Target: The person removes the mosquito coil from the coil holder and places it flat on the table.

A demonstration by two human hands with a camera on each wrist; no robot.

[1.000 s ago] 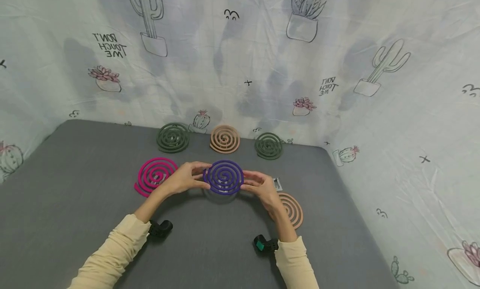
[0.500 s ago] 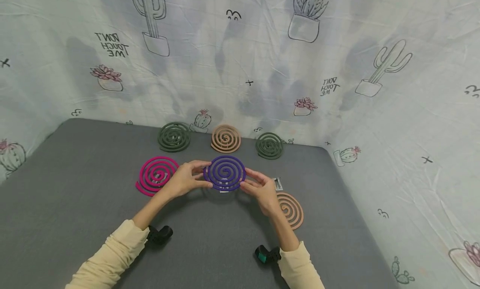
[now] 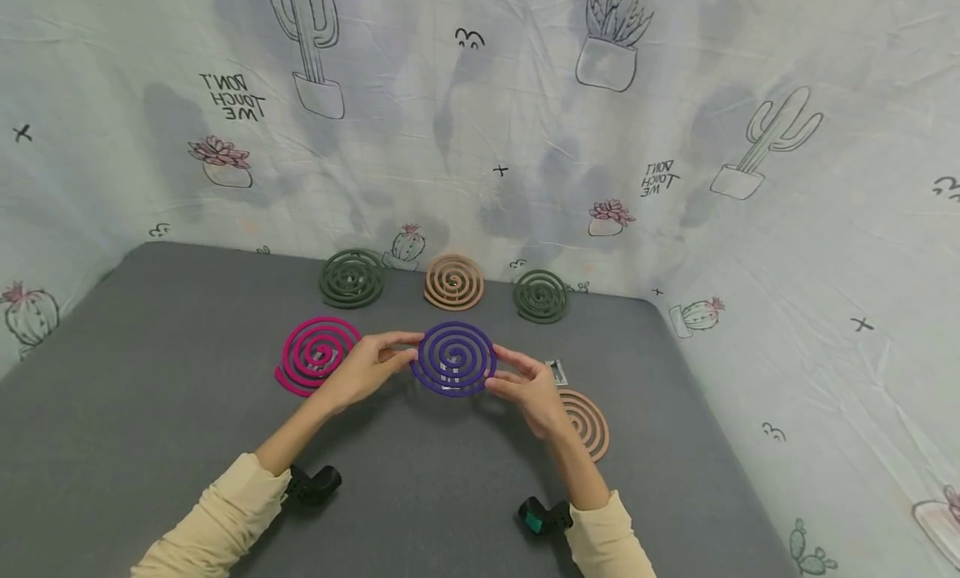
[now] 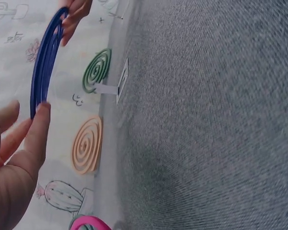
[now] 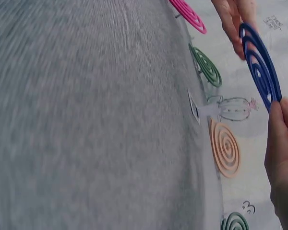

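Between both hands is a purple mosquito coil (image 3: 453, 358), held up with its flat face towards the head camera. My left hand (image 3: 367, 369) holds its left edge with the fingertips and thumb. At the opposite edge, the right hand (image 3: 534, 394) pinches the rim, thumb below and fingers above. Through and below the coil's rings shows a small metal stand (image 3: 450, 378). In the left wrist view the coil (image 4: 47, 62) appears nearly edge-on, above the level of the grey surface. The right wrist view shows the thumb against the coil's near rim (image 5: 272, 96).
A pink coil (image 3: 318, 355) is left of the hands, partly behind the left one. Along the back stand a green coil (image 3: 351, 278), a tan coil (image 3: 453, 283) and another green coil (image 3: 540, 296). Another metal stand (image 3: 557, 371) and a tan coil (image 3: 588, 424) are at right.
The purple coil has dipped slightly from half a second ago, still between both hands. The left thumb has shifted from its lower face to the left edge. The view has shifted slightly.
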